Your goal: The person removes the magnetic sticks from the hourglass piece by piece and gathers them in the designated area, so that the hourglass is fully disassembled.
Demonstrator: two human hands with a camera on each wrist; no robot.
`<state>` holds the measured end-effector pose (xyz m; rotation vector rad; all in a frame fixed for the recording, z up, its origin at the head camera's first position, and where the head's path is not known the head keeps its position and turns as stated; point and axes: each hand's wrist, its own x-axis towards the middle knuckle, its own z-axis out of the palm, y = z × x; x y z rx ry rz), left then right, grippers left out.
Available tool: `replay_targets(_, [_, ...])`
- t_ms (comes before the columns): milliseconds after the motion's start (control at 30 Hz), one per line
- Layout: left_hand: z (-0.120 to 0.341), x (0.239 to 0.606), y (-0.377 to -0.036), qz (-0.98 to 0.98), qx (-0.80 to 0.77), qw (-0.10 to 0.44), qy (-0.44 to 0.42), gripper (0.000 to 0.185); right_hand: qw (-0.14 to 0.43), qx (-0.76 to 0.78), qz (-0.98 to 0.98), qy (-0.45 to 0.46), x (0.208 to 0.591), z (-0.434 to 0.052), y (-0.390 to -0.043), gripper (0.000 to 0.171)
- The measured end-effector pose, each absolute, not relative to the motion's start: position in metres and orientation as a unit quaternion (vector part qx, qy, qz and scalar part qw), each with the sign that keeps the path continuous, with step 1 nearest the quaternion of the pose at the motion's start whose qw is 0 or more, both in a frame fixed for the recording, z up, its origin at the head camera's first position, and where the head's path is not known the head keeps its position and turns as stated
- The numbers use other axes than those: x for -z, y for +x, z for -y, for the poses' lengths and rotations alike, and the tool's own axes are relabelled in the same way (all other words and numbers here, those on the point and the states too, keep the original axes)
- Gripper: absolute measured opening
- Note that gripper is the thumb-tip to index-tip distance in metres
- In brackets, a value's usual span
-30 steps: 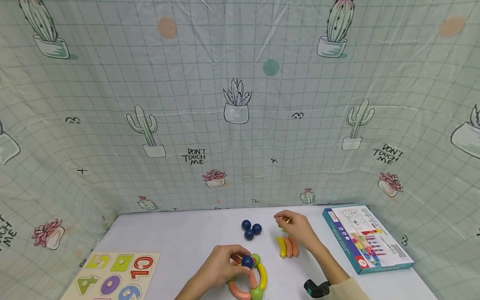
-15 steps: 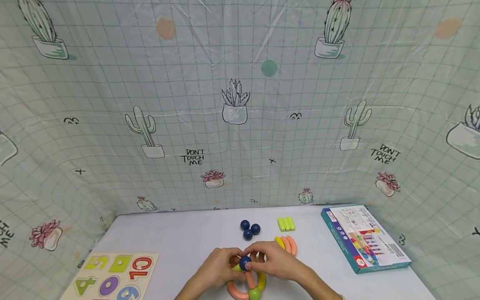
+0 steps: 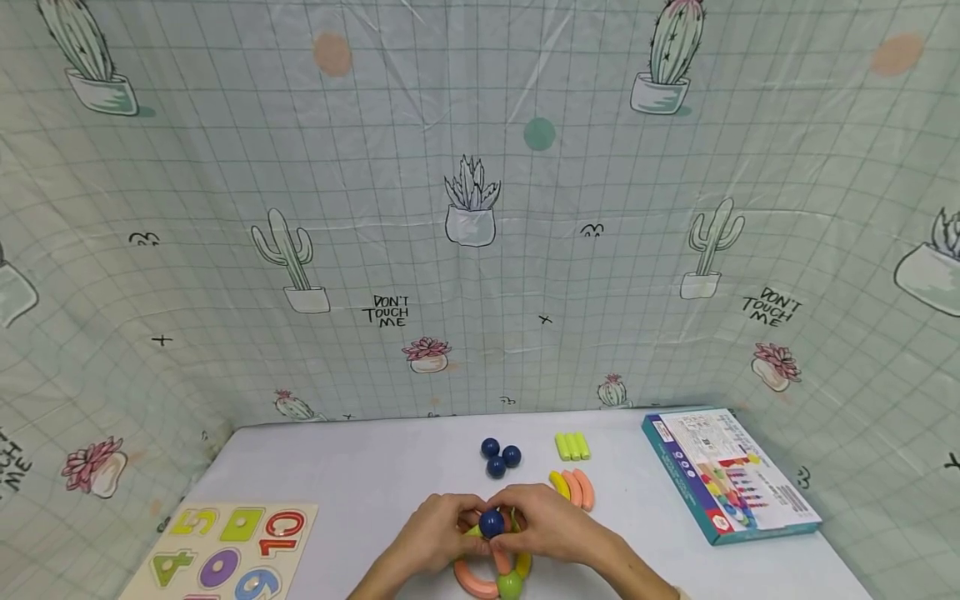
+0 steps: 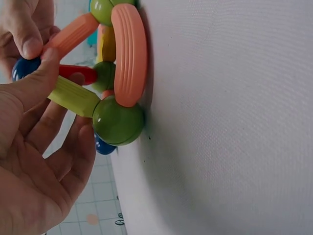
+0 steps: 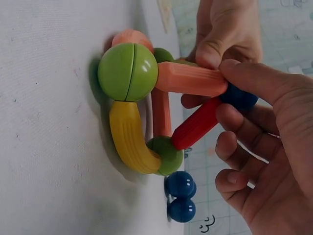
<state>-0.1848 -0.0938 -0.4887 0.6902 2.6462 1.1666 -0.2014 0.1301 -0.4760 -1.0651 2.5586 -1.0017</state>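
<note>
A magnetic ball-and-stick frame stands on the white table, with green balls [image 5: 128, 72], curved orange [image 4: 129, 54] and yellow [image 5: 129, 137] sticks at its base. Straight orange [image 5: 193, 78], red [image 5: 198, 122] and lime [image 4: 73, 95] sticks slope up to one blue ball [image 3: 491, 523]. My left hand [image 3: 437, 533] pinches that ball, its thumb lying over the lime stick's upper end. From the other side my right hand [image 3: 551, 525] pinches the top, thumb on the straight orange stick's end and a finger by the red stick. The fingers hide part of the joint.
Three loose blue balls [image 3: 496, 467] lie beyond the hands. Right of them are three lime sticks [image 3: 573, 446] and curved sticks [image 3: 577, 487], one yellow and two orange. A teal-edged box [image 3: 731, 475] lies far right, a number board [image 3: 225, 550] at left.
My right hand has come from the lime sticks toward me and left, to the frame's top, uncovering those sticks. My left hand has stayed at the blue ball.
</note>
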Motion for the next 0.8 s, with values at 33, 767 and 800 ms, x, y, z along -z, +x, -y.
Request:
replay_targets(33, [0.0939, 0.4887, -0.1849, -0.886, -0.393, 0.086, 0.232, 0.037, 0.097, 0.339, -0.864, -0.360, 0.4763, -0.1300, -0.2015, 0.032])
replay_targets(767, [0.0927, 0.4894, -0.1850, -0.845, -0.462, 0.118, 0.242, 0.044, 0.087, 0.332, -0.856, -0.386, 0.4810, -0.1313, -0.2021, 0.032])
replay_targets(800, [0.0927, 0.4892, -0.1849, -0.844, -0.464, 0.118, 0.242, 0.044, 0.087, 0.331, -0.857, -0.385, 0.4808, -0.1313, -0.2021, 0.032])
